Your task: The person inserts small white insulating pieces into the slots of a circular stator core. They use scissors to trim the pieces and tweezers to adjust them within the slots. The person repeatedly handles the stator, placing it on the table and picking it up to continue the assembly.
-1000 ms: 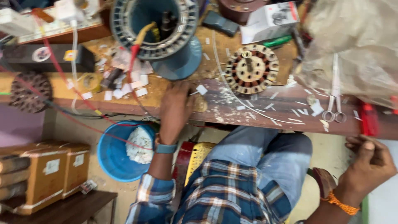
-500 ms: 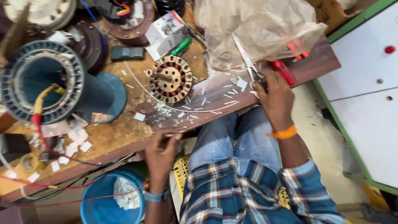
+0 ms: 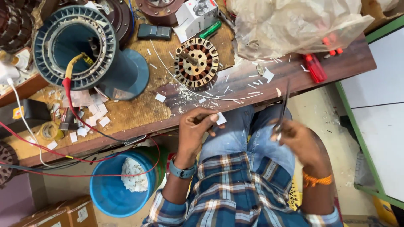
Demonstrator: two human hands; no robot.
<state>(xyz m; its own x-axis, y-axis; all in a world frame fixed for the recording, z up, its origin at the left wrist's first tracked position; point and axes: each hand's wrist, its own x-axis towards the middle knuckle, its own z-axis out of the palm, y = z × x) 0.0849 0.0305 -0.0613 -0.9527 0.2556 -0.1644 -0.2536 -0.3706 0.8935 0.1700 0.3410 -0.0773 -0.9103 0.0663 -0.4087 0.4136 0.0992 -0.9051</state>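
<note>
Both hands have left the bench; we are pinching paper (image 3: 221,119) with our left hand (image 3: 194,130) and gripping scissors (image 3: 283,107) with our right hand (image 3: 296,141).

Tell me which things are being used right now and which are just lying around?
In use:
- paper slip, pinched in the left hand
- scissors, held in the right hand

Lying about:
- round motor core
- blue stator
- red screwdriver
- plastic bag
- blue bucket
- paper scraps
</note>
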